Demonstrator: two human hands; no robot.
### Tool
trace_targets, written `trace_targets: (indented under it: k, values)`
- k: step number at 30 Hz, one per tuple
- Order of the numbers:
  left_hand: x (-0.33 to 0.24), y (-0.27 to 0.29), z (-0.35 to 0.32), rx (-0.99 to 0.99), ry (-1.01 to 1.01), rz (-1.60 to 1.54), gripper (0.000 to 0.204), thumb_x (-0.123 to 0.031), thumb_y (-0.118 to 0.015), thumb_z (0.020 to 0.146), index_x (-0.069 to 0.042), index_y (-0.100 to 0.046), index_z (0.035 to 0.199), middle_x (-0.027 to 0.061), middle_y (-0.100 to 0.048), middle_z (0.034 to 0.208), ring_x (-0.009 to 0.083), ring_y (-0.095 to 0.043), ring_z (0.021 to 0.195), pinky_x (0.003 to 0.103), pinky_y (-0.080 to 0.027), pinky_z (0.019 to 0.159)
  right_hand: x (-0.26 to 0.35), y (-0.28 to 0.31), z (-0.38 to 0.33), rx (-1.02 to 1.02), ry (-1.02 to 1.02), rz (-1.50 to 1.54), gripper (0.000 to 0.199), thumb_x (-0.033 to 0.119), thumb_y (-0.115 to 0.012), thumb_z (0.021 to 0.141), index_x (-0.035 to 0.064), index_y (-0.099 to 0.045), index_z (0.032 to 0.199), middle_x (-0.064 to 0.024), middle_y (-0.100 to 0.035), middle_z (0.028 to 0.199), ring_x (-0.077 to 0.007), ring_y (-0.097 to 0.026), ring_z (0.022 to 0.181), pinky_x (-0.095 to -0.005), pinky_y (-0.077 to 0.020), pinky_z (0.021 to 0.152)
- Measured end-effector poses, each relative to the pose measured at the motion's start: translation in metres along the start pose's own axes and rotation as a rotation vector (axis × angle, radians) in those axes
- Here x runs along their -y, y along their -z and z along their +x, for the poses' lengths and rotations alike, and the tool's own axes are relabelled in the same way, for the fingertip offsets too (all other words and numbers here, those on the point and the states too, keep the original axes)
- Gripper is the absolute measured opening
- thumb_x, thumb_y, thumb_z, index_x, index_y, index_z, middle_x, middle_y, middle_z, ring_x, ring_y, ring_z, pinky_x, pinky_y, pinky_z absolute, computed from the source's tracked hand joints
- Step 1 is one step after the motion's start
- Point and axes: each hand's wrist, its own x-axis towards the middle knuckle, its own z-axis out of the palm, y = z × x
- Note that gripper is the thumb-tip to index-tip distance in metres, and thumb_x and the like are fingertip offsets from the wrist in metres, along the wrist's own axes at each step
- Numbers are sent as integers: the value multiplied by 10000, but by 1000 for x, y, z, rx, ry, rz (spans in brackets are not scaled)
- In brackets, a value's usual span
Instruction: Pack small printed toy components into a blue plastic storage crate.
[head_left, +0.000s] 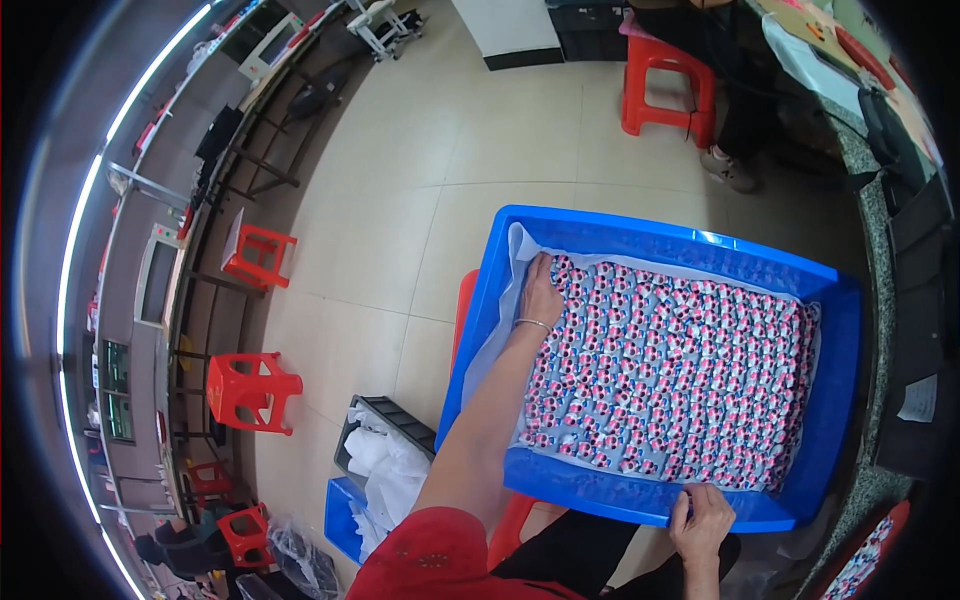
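Just right of the left hand (541, 300) lie pink-and-blue pieces (672, 372).

The deep rectangular plastic tray (838, 400) is solid blue, its thin sheet liner (497, 345) plain white; small rounded pieces (680, 370) make dotted rows of pink, white, blue and black.
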Motion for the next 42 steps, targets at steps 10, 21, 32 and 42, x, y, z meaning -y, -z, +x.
trace_targets:
  k: [10, 21, 32, 42]
  values:
    - [-15, 37, -30, 162, -55, 206, 597, 114, -470, 777, 1, -437, 1362, 216, -387, 1452, 378, -423, 1311, 413, -366, 1086, 0, 0, 0, -1, -19, -1, 75, 90, -599, 786, 17, -618, 784, -140, -612, 750, -328, -608, 700, -405, -472, 625]
    - [-2, 35, -33, 301, -94, 383, 735, 140, -532, 700, 7, -375, 1406, 199, -228, 1542, 365, -255, 1414, 399, -271, 1156, 2, -1, 1, -19, 1, 11, 76, 91, -588, 793, 23, -598, 761, -137, -591, 723, -331, -592, 677, -413, -463, 599]
    - [-21, 42, -49, 280, -267, 471, 728, 92, -551, 692, -98, -461, 1389, 174, -261, 1540, 335, -270, 1419, 502, -265, 1124, 1, 0, 2, -39, -9, 24, 74, 95, -597, 796, 27, -605, 768, -132, -592, 727, -327, -596, 678, -414, -471, 606]
    - [-32, 29, -62, 258, -377, 443, 619, 80, -531, 740, -126, -531, 1324, 178, -304, 1518, 331, -287, 1411, 508, -255, 1130, 1, 0, 1, -64, 9, 12, 69, 95, -602, 788, 28, -612, 776, -129, -592, 726, -321, -597, 661, -402, -475, 589]
